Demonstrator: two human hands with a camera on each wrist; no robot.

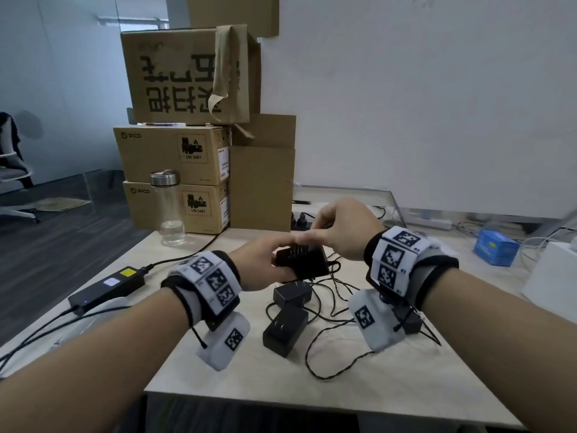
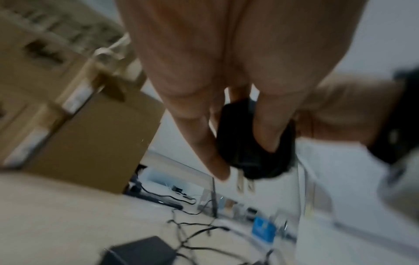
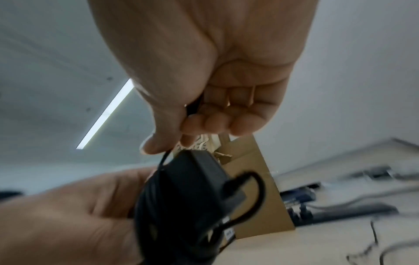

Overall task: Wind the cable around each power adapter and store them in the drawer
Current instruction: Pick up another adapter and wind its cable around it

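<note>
My left hand (image 1: 265, 264) grips a black power adapter (image 1: 303, 260) above the middle of the table, with several turns of thin black cable wound around it. The left wrist view shows the adapter (image 2: 254, 143) between my fingers, its two metal prongs pointing down. My right hand (image 1: 337, 226) hovers just above the adapter and pinches the thin black cable (image 3: 164, 157) between thumb and fingers. Two more black adapters (image 1: 292, 293) (image 1: 285, 328) lie on the table below, their loose cables (image 1: 327, 348) tangled around them. No drawer is in view.
A long black power brick (image 1: 106, 289) with its cord lies at the table's left. A clear glass bottle (image 1: 168, 207) stands before stacked cardboard boxes (image 1: 178, 157). A blue box (image 1: 495, 246) and a white box (image 1: 552, 276) sit at the right. A power strip (image 1: 301, 221) lies behind my hands.
</note>
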